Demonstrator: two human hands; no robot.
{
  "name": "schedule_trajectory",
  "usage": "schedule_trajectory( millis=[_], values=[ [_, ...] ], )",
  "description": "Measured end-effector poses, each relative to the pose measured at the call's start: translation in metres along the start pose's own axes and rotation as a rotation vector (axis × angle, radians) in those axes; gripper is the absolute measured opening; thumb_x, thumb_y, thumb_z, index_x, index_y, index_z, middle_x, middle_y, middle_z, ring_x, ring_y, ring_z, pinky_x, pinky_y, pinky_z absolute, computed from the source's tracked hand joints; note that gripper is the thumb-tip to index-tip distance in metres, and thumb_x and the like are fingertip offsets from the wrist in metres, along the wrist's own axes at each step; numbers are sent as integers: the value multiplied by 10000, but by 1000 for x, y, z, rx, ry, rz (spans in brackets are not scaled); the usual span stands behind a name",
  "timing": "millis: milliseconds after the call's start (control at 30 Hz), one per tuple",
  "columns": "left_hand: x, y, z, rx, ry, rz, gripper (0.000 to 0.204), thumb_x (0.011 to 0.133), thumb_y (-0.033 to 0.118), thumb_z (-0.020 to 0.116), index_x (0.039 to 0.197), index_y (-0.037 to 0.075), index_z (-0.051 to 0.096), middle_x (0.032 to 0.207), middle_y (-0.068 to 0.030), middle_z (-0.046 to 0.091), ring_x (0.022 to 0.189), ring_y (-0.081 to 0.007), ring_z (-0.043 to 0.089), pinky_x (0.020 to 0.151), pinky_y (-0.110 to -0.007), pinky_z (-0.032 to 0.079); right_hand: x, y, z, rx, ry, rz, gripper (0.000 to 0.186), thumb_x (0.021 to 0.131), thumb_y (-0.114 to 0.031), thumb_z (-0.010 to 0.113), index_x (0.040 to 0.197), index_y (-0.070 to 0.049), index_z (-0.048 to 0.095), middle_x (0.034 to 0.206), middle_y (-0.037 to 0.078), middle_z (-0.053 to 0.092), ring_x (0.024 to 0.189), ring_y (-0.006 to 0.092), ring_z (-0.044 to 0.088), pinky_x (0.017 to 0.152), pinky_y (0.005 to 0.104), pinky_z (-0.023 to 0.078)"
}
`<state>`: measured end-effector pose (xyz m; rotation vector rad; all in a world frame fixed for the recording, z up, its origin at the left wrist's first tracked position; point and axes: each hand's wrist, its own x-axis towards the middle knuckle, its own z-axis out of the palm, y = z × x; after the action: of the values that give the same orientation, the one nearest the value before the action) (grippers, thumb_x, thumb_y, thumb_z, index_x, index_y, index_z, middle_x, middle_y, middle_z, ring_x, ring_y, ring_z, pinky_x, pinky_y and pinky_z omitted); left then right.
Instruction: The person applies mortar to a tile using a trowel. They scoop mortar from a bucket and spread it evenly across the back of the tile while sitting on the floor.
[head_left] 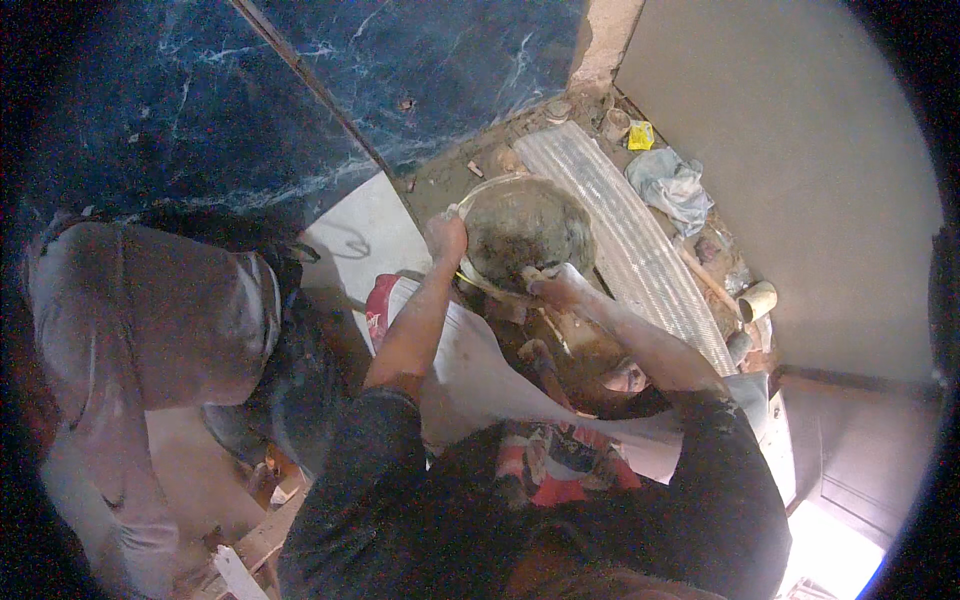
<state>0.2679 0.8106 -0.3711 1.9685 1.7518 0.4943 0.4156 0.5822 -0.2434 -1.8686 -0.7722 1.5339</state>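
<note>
The person's forearms reach forward, the right hand (556, 287) curled on the near rim of a round basin (527, 228), the left hand (447, 238) gripping its left rim. Just right of it lies a ribbed panel (625, 235); beyond that, a plastic bag (670, 190) and yellow packet (641, 135).

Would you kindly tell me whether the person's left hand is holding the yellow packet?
No, the left hand grips the round container, while the yellow packet lies apart near the grey wall.
</note>
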Motion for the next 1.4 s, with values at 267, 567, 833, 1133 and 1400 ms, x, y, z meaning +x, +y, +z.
schedule_trajectory(
  millis=[267,567,833,1133,1400],
  values=[
    [0,-6,-16,14,-24,151,413,907,355,469,933,4,686,925,-242,653,864,-439,613,779,-507,463,-40,-11,-32,-83,91,-79,228,826,-251,691,925,-46,701,678,8,640,513,64,532,431,217,412],
    [3,-6,-8,199,-35,166,254,913,168,444,881,32,656,808,-168,659,790,-351,645,694,-469,502,-54,-59,-68,-1229,174,-358,289,773,-183,604,1029,-49,582,876,200,611,818,381,620,723,479,506],
    [-4,-11,-13,321,22,428,250,926,182,429,938,76,655,823,-148,658,791,-346,644,683,-474,499,-48,-104,-60,-1457,263,-544,173,797,-181,590,882,-44,654,767,199,643,762,342,665,675,451,544],
    [1,-8,-9,286,-11,437,233,918,192,445,954,73,641,810,-141,656,778,-354,638,688,-484,498,10,-56,-12,-1451,238,-901,148,792,-128,530,791,-71,667,786,141,654,724,307,659,668,417,546],
    [-7,-9,-20,75,-11,374,201,907,197,468,927,88,636,762,-138,654,737,-357,635,652,-485,492,-55,-100,-49,-1556,244,-677,156,843,-131,511,916,-32,607,819,164,641,727,316,663,613,429,551]
  ],
)
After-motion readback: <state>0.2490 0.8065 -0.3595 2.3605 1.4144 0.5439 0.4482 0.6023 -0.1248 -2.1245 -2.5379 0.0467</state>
